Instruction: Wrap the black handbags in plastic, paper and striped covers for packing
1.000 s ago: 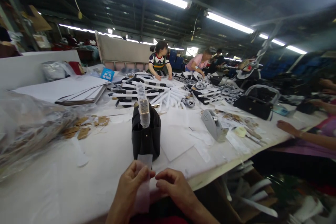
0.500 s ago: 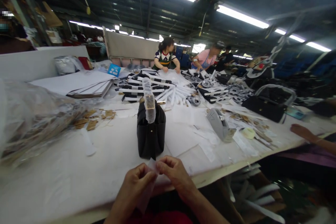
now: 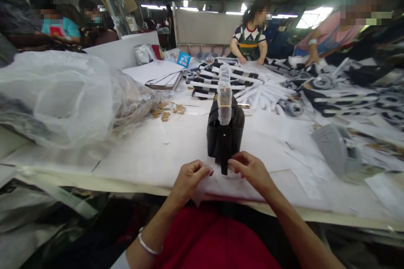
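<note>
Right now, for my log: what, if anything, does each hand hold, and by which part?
The left hand pinches a translucent white sheet near its upper end. The right hand is at a flat black strap; any grip is unclear.

Near the table's front edge, one left hand and one right hand make two. There is one thin sheet and one black bag there too. Toward the right edge is one tape holder. Toward the left edge is one big sack. Near the back edge, I count one blue packet and one pile of boards. The white strips are too many to count.
</note>
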The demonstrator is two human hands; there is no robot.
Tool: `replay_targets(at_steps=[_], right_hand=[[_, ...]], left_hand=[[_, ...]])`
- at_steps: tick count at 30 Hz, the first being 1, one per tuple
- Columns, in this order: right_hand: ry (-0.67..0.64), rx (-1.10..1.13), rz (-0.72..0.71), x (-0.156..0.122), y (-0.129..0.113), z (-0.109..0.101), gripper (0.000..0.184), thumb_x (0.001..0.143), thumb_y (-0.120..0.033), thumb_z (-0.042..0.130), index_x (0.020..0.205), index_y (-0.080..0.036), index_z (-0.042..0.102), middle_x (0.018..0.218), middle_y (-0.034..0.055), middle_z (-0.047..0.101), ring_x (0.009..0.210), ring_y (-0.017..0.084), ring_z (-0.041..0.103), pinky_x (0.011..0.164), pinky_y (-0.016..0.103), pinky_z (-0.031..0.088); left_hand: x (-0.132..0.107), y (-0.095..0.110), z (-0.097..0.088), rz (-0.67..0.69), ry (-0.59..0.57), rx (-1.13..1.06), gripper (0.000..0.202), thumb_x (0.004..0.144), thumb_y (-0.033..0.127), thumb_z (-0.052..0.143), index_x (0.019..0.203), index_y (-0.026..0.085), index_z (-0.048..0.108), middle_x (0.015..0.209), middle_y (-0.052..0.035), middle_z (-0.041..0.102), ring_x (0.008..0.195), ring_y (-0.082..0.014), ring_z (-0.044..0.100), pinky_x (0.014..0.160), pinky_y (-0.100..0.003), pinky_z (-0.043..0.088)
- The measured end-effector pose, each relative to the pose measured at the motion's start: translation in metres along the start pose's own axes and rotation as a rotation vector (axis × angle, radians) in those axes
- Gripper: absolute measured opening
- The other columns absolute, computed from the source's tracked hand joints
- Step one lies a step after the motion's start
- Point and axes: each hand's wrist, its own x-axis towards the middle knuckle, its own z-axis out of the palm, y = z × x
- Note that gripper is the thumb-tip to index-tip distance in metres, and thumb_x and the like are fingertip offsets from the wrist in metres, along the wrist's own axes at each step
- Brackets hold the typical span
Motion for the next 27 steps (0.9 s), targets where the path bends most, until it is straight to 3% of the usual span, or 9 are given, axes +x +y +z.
replay_targets(at_steps=[4,7,11,15,19,24,27], right_hand=[[-0.043,0.052,0.044,-0.007,-0.004,0.013,0.031,0.071,-0.046,0.071,0.085,-0.019,0.067,0.064,0.0009,0.066,0.060,0.019,0.062,0.049,0.028,0.045],[-0.067,0.141,0.016,-0.011,-0.010,0.022,0.030,0.071,-0.048,0.073,0.071,-0.020,0.062,0.057,-0.0007,0.063,0.056,0.018,0.061,0.050,0.028,0.047],[-0.185,0.434,-0.008,-0.018,-0.022,0.022,0.033,0.071,-0.049,0.077,0.072,-0.018,0.063,0.059,0.0009,0.066,0.053,0.015,0.060,0.055,0.029,0.051],[-0.147,0.744,0.034,-0.025,-0.037,0.021,0.035,0.067,-0.045,0.084,0.082,-0.018,0.067,0.070,0.0019,0.069,0.058,0.015,0.064,0.058,0.029,0.055],[-0.150,0.767,0.048,-0.028,-0.045,0.026,0.034,0.067,-0.041,0.085,0.083,-0.017,0.067,0.070,0.0027,0.071,0.059,0.016,0.066,0.061,0.030,0.058],[-0.162,0.749,0.017,-0.029,-0.044,0.029,0.028,0.073,-0.038,0.082,0.084,-0.017,0.067,0.071,0.0022,0.072,0.060,0.014,0.067,0.064,0.028,0.059],[-0.167,0.742,0.010,-0.027,-0.044,0.030,0.029,0.073,-0.038,0.083,0.083,-0.017,0.067,0.071,0.0018,0.072,0.060,0.014,0.068,0.063,0.027,0.059]], left_hand=[[0.000,-0.002,-0.006,0.029,0.048,0.091,0.032,0.080,0.045,0.063,0.066,0.017,0.062,0.062,0.0019,0.060,0.061,-0.0128,0.050,0.058,-0.024,0.034],[-0.003,-0.002,-0.011,0.085,0.058,0.216,0.031,0.080,0.043,0.063,0.062,0.018,0.060,0.055,0.0046,0.050,0.057,-0.0113,0.044,0.057,-0.023,0.032],[-0.011,-0.004,-0.017,0.145,0.042,0.319,0.027,0.082,0.041,0.062,0.071,0.018,0.068,0.063,0.0023,0.060,0.064,-0.0134,0.053,0.063,-0.024,0.037],[-0.019,-0.010,-0.020,0.167,0.015,0.319,0.023,0.085,0.040,0.062,0.085,0.020,0.073,0.080,-0.0017,0.072,0.077,-0.0172,0.064,0.072,-0.024,0.043],[-0.023,-0.010,-0.021,0.153,0.032,0.314,0.022,0.084,0.039,0.061,0.086,0.021,0.074,0.083,-0.0017,0.074,0.078,-0.0174,0.065,0.074,-0.024,0.045],[-0.023,-0.008,-0.021,0.070,0.050,0.320,0.026,0.080,0.041,0.061,0.075,0.018,0.071,0.064,0.0018,0.065,0.064,-0.0137,0.056,0.061,-0.022,0.040],[-0.023,-0.009,-0.021,0.046,0.021,0.298,0.024,0.078,0.040,0.063,0.072,0.017,0.070,0.062,0.0026,0.063,0.062,-0.0127,0.053,0.059,-0.022,0.038]])
